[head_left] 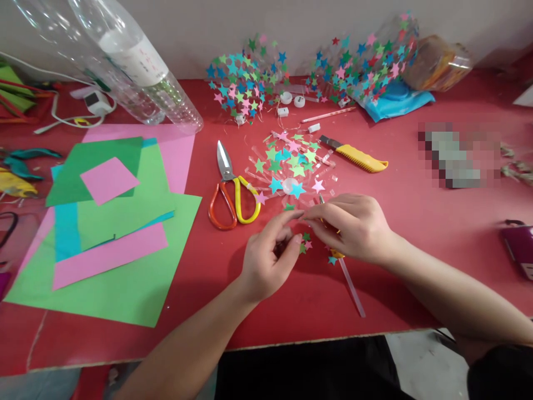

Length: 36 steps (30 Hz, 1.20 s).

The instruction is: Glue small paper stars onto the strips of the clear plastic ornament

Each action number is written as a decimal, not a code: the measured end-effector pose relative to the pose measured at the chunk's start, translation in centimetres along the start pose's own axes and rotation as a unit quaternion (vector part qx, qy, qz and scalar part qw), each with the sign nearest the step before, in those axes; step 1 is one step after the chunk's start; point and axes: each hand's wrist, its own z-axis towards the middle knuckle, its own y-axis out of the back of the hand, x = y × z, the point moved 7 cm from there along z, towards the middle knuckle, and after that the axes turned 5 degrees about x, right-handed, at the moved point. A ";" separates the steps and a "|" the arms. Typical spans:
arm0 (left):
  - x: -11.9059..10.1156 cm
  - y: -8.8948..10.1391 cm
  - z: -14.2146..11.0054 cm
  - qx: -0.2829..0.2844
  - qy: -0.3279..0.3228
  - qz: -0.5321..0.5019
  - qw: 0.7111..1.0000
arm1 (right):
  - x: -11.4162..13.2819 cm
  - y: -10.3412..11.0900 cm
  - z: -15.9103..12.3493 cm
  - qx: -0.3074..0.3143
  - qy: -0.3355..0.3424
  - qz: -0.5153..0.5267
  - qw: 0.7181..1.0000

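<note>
My left hand (270, 255) is over the red table, its index finger stretched toward the right fingertips and its thumb apart. My right hand (352, 228) is closed in a pinch at that fingertip; whatever is in it is too small to make out. Beneath the right hand lies a yellow glue gun (337, 254), mostly covered, with a clear glue stick (352, 289) jutting from its back. Small paper stars (307, 244) lie between the hands. Just beyond them is a spread of clear plastic strips around a bottle neck (290, 185), with green, blue and pink stars on it.
Scissors (227, 178) and a yellow utility knife (360, 157) flank the star piece. Coloured paper sheets (166, 266) are stacked left, plastic bottles (141, 66) behind them. Two star-covered plastic pieces (241, 83) stand at the wall, near a blue packet (395, 103). A blurred patch (452, 158) is at right.
</note>
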 end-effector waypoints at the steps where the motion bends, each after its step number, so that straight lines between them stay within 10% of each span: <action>1: 0.0 0.0 0.0 0.001 0.003 -0.003 1.000 | 0.0 0.1 0.0 -0.005 -0.007 0.010 1.000; 26: 0.1 -0.1 -0.1 -0.002 0.025 -0.052 0.998 | 0.2 -0.2 -0.3 -0.042 -0.036 -0.004 0.998; 36: 1.3 -0.4 0.2 -0.022 0.165 -0.246 0.955 | 0.5 -0.6 -0.4 -0.041 -0.049 -0.018 0.998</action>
